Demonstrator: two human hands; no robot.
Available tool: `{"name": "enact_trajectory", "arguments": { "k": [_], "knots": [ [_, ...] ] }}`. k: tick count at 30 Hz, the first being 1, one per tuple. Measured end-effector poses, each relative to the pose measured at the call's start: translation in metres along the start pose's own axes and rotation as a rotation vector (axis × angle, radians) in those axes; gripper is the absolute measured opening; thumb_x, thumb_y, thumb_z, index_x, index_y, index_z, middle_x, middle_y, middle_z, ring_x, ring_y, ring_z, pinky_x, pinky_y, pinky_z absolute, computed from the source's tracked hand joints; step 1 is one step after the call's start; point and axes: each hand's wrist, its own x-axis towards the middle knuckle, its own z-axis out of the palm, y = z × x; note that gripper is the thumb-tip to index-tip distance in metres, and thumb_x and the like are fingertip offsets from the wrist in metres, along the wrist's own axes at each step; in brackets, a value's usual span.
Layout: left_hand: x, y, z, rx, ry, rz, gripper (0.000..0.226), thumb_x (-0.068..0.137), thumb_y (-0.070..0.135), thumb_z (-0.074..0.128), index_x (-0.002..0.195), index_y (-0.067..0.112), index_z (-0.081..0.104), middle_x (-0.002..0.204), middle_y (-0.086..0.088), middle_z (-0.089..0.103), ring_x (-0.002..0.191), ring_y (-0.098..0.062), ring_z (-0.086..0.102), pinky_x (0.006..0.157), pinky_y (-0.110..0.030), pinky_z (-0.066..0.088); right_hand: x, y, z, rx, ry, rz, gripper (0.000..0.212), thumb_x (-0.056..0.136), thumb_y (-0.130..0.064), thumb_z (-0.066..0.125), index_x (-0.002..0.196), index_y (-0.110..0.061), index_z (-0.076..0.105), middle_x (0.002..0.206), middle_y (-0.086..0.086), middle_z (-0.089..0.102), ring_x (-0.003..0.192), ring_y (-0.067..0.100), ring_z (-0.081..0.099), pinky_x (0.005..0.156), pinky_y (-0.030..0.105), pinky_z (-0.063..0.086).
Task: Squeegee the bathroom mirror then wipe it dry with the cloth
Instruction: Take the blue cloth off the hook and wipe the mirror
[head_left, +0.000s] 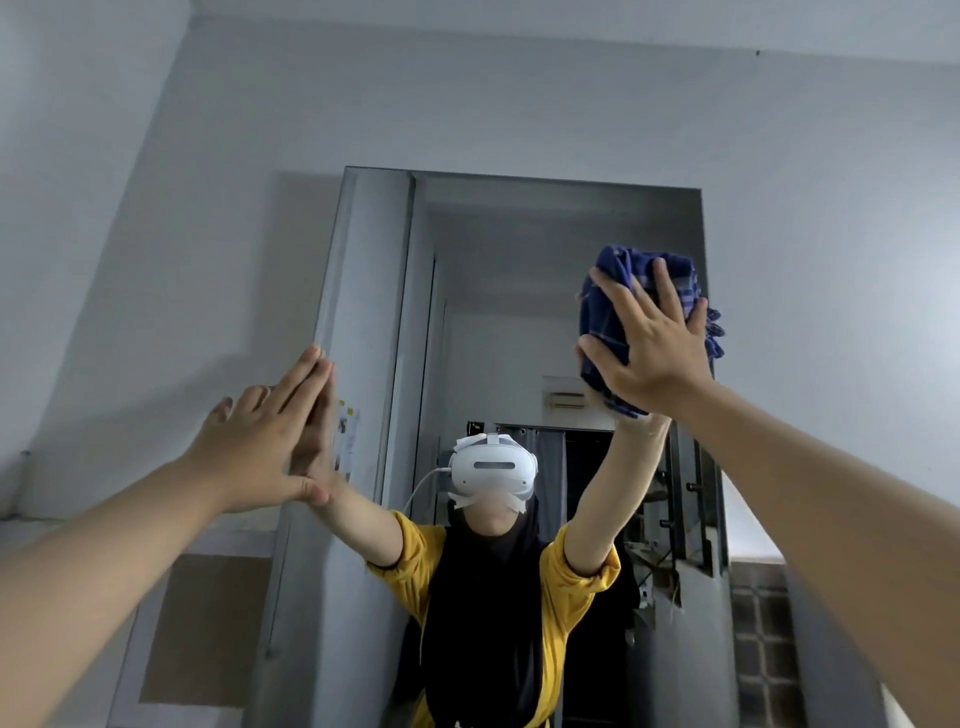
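Observation:
The tall frameless mirror (519, 249) hangs on a pale grey wall and fills the middle of the head view. My right hand (649, 343) presses a bunched blue checked cloth (602, 322) flat against the glass near the mirror's upper right edge, fingers spread over it. My left hand (260, 447) rests flat with fingers together against the mirror's left edge, holding nothing. The glass reflects a person in a yellow shirt and a white headset with both arms raised. No squeegee is in view.
Pale grey wall (519, 104) surrounds the mirror. A tan tiled band (202, 623) runs low on the left, and dark patterned tiles (763, 649) sit at the lower right. The reflection shows a doorway and shelves behind me.

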Motion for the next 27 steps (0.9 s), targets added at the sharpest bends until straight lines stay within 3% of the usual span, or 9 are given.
{"name": "enact_trajectory", "arguments": {
  "k": [6,12,17,27],
  "knots": [
    [0.000,0.000,-0.001,-0.012,0.001,0.007,0.136,0.061,0.068,0.068,0.137,0.024,-0.036,0.143,0.012,-0.046,0.132,-0.030,0.029,0.106,-0.049,0.034,-0.009,-0.004,0.003,0.053,0.045,0.124,0.067,0.086,-0.057,0.039,0.147,-0.041,0.019,0.159,-0.008,0.021,0.149,0.025,-0.003,0.110,0.068,0.003],
    [0.000,-0.005,0.002,-0.061,0.024,0.045,0.135,0.062,0.068,0.068,0.141,0.021,-0.031,0.145,0.009,-0.045,0.127,-0.033,0.033,0.101,-0.049,0.037,-0.033,-0.029,0.009,0.073,0.098,0.400,0.065,0.089,-0.052,0.045,0.146,-0.039,0.019,0.160,-0.006,0.017,0.149,0.027,-0.003,0.109,0.070,0.003],
    [0.004,-0.012,0.009,-0.095,0.028,0.086,0.136,0.060,0.071,0.067,0.140,0.021,-0.032,0.145,0.007,-0.045,0.126,-0.034,0.032,0.101,-0.049,0.039,-0.034,-0.097,0.025,0.115,0.114,0.687,0.068,0.089,-0.051,0.040,0.149,-0.036,0.012,0.162,-0.003,0.010,0.147,0.030,-0.009,0.106,0.073,-0.002],
    [-0.001,-0.029,0.019,-0.205,0.012,0.195,0.123,0.066,0.073,0.059,0.145,0.020,-0.019,0.152,0.005,-0.033,0.140,-0.029,0.011,0.110,-0.052,0.026,0.002,-0.228,0.053,0.143,0.003,0.411,0.068,0.088,-0.053,0.040,0.149,-0.040,0.012,0.162,-0.008,-0.002,0.147,0.031,-0.014,0.105,0.073,-0.004]
  ]
}}
